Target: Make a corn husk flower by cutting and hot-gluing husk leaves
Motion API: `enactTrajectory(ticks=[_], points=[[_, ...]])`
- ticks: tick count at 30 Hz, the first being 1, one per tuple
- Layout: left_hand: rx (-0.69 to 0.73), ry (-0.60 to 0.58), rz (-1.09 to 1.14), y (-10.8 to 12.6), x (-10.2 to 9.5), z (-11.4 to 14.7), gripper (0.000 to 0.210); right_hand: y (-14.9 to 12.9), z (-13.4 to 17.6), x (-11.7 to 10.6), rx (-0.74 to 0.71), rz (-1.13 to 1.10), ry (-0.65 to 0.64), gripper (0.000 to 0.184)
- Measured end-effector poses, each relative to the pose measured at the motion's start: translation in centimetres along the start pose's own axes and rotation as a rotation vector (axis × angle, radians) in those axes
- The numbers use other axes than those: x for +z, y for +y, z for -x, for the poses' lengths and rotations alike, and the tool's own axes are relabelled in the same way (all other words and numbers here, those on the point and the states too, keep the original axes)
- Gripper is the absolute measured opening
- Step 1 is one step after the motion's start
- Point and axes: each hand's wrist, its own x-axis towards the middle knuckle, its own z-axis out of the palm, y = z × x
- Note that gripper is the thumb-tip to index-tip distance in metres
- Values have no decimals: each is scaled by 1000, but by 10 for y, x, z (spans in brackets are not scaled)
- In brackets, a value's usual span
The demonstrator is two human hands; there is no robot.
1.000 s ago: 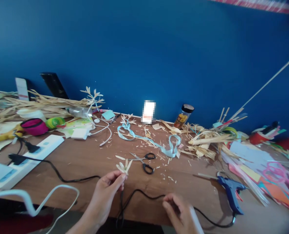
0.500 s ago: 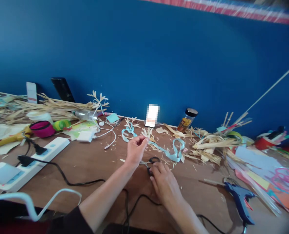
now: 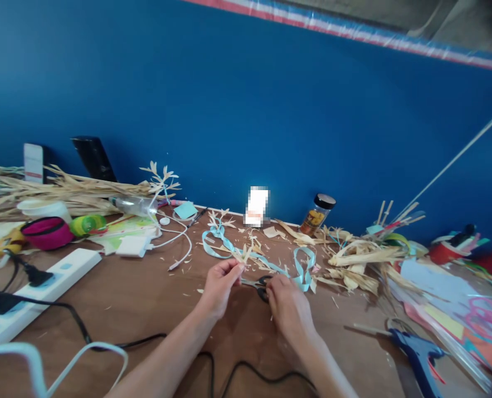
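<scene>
My left hand (image 3: 219, 286) is closed in a pinch on a small pale flower of dried husk strips (image 3: 244, 254), its pointed petals spreading above the fingertips. Black-handled scissors (image 3: 263, 288) lie just right of it, blades pointing toward my left hand. Curled around the right end of the handles is my right hand (image 3: 289, 307); its fingertips are partly hidden. Behind both hands, a light blue ribbon (image 3: 273, 264) winds across the table among husk scraps. Another husk flower (image 3: 221, 217) stands at the ribbon's left end.
A lit phone (image 3: 257, 205) and a lidded jar (image 3: 317, 214) stand by the blue wall. At right lie husk bundles (image 3: 362, 251) and a blue glue gun (image 3: 415, 351). A power strip (image 3: 69, 273), black cable (image 3: 266, 380) and white charger (image 3: 133, 246) occupy the left and front.
The view has shifted slightly. My left hand with the husk flower has come lower, toward the scissors. My right hand's fingers have gone from lying over the scissors to curling at their handles.
</scene>
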Motion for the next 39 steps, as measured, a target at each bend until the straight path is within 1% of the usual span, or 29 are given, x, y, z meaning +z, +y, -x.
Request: enactTrajectory(ticks=[1,3,5,7,11,17,21,24,28,32,39], points=[[-9,-9,-3,-1,1,2,12,-3,-1,-1,15,-92,48,16],[-27,-31,-7,-4,3,6,12,-10,-4,-3,50,-363,127,14],[-51,-59,-13,-7,5,9,13,-20,-6,-4,81,-613,138,14],[-79,-80,-16,-11,6,11,14,-27,-7,-5,101,-732,127,12],[-110,-113,-35,-16,6,13,15,-31,-8,-5,141,-755,139,10],[-114,-152,-103,-19,8,16,18,-24,-6,-3,189,-810,119,10],[-137,-182,-120,-19,10,16,17,-20,-4,1,211,-838,129,10],[-150,-184,-124,-20,11,16,17,-19,-4,3,213,-836,144,11],[-183,-126,-111,-21,11,15,16,-19,-3,5,255,-863,177,12],[-203,-71,-111,-20,11,13,18,-15,-2,6,321,-925,252,14],[-154,7,-102,-15,8,8,17,-6,-5,6,360,-975,401,14]])
